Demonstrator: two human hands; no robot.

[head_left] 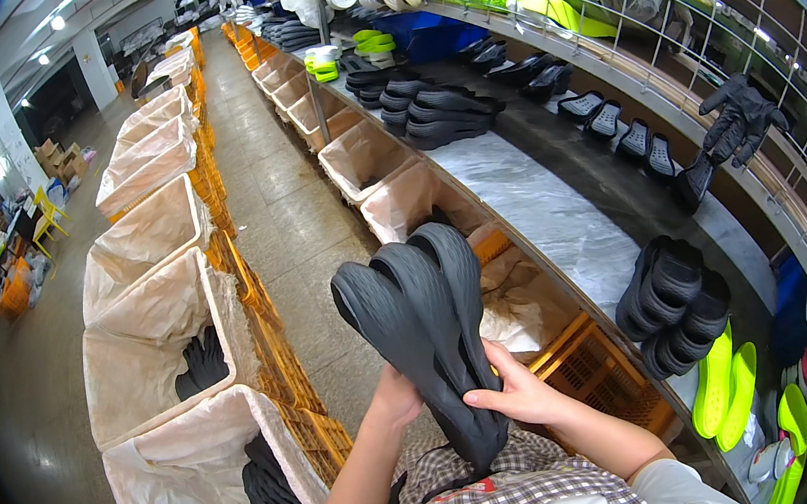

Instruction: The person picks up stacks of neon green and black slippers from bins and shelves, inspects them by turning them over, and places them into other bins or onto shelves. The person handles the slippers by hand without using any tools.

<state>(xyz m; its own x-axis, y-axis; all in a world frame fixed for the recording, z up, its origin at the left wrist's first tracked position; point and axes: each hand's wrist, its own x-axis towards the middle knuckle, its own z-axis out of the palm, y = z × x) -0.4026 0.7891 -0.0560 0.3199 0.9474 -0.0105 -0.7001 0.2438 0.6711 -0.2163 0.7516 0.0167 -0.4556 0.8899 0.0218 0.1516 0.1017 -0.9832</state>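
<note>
Between my two hands I hold a bunch of black slip-on shoes [420,305], pressed side by side, in front of my checked apron. My left hand [399,394] grips the bunch from its left side, with its fingers mostly hidden behind the shoes. On the other side my right hand [519,386] is closed on the same shoes, its thumb lying across the front. More black shoes [277,489] lie in the lined crate [179,471] at lower left, and others [202,363] in the crate beyond it.
A long bench [527,191] runs along my right, carrying stacks of black shoes [676,299] and bright yellow-green soles [726,379]. Orange crates [599,369] stand beneath it. A wire rack [699,34] with a black glove [744,114] rises above. The aisle floor [290,226] lies between crate rows.
</note>
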